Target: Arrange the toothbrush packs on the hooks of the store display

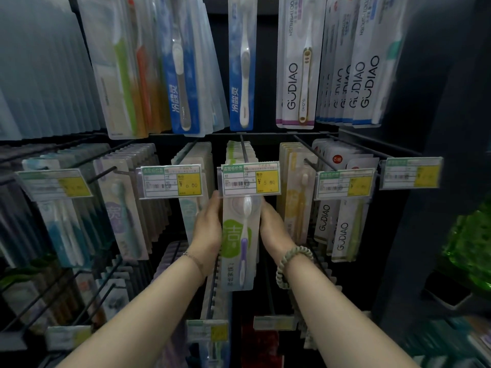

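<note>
- Hands on both sides hold one toothbrush pack, which has a purple-handled brush and a green circle; it is upright in the middle of the frame.
- At the pack's left edge, the left hand grips it with the thumb up near the centre price tag. Its fingers go behind the card and are hidden.
- On the other edge, the right hand grips the same way, fingers also out of sight behind the pack.
- This centre price tag covers the top of the pack, so I cannot tell if its hole sits on the hook.
- Behind the tag, a stack of similar packs hangs further back on the same hook.
- Just left of the left hand hangs a pale pack under a second price tag.
- Just right of the right hand hang yellow packs, close to the wrist.
- Further right, the lower GUDIAO packs hang under a third price tag.
- In the upper right of the frame are the upper GUDIAO packs, and beside them in the upper middle a blue pack.
- A beaded bracelet is on the right wrist and a thin chain on the left wrist.
- At the right edge stands a green bottle, blurred.
- Below the forearms, the lower rows of the display are dark and unclear.
</note>
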Demonstrator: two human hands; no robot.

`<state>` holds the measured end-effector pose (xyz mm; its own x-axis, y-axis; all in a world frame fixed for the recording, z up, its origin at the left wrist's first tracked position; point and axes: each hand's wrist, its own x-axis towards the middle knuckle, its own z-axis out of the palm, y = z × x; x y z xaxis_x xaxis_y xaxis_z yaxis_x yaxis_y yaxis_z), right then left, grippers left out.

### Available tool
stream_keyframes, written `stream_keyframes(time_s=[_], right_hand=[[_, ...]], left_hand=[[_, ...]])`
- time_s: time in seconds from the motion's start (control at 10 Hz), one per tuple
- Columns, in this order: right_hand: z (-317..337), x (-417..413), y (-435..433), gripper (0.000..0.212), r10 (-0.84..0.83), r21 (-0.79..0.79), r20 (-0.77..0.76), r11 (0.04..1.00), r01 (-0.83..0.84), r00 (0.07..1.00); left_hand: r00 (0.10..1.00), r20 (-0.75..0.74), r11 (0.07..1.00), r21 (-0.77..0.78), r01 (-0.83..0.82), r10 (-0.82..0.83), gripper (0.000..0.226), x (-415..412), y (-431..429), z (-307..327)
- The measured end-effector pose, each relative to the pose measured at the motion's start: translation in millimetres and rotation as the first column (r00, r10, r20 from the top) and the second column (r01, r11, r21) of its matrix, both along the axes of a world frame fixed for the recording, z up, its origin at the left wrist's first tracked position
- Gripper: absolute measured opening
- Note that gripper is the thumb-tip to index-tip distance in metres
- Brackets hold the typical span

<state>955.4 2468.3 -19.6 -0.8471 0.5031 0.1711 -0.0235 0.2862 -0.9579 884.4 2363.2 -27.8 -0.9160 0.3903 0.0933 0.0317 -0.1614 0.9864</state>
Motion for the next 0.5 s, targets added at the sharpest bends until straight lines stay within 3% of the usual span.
stream_keyframes(time_s=[0.1, 0.2, 0.3, 0.5], right_hand=[[0.3, 12.2, 6.5, 0.045, -0.068, -0.061, 0.004, 0.996, 0.068, 0.998], [-2.5, 21.2, 13.1, 0.036, -0.145, 0.012, 0.0, 0.989, 0.145, 0.989], [-4.9, 27.1, 11.7, 0.034, -0.192, 0.099, -0.021, 0.976, 0.193, 0.981], [-4.2, 50.9, 1.7, 0.022, -0.328, 0.305, -0.038, 0.896, 0.324, 0.944]], left_hand=[[0.996, -0.089, 1.0, -0.017, -0.018, 0.016, 0.082, -0.8, -12.3, -2.1], [0.985, -0.169, 0.998, -0.045, -0.044, 0.036, 0.076, 12.8, -26.2, 7.7], [0.951, -0.296, 0.984, -0.123, -0.129, 0.087, 0.028, 23.4, -38.9, 10.9], [0.889, -0.458, 0.916, -0.347, -0.202, 0.022, 0.024, 38.6, -66.7, 9.1]])
